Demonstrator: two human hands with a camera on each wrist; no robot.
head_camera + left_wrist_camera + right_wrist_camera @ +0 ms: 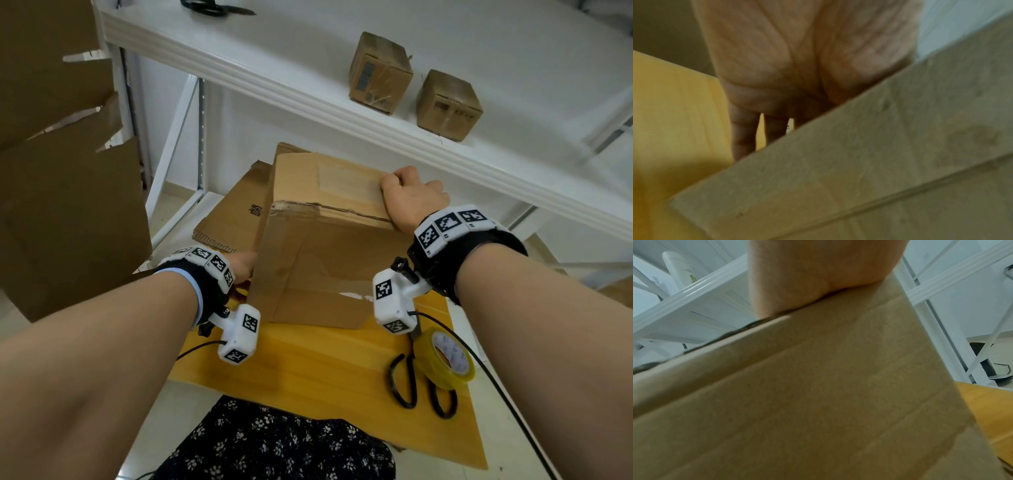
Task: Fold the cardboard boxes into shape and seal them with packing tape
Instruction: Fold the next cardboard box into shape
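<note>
Under the white shelf (308,85), a yellow board (325,370) carries the cardboard box (318,260) at its far edge. The right hand (412,195) curls over its top far-right edge; the left hand (241,269) lies against its left side, fingers (744,129) straight. The tape roll (445,359) and scissors (411,383) crowd the board's right edge.

Box: a cardboard box (318,246) stands tilted on the yellow board (329,363).
Right hand (411,198): rests on the box's top right corner.
Left hand (241,269): at the box's left side, mostly hidden.
Tape roll (445,358): near right, on scissors (411,387).
</note>
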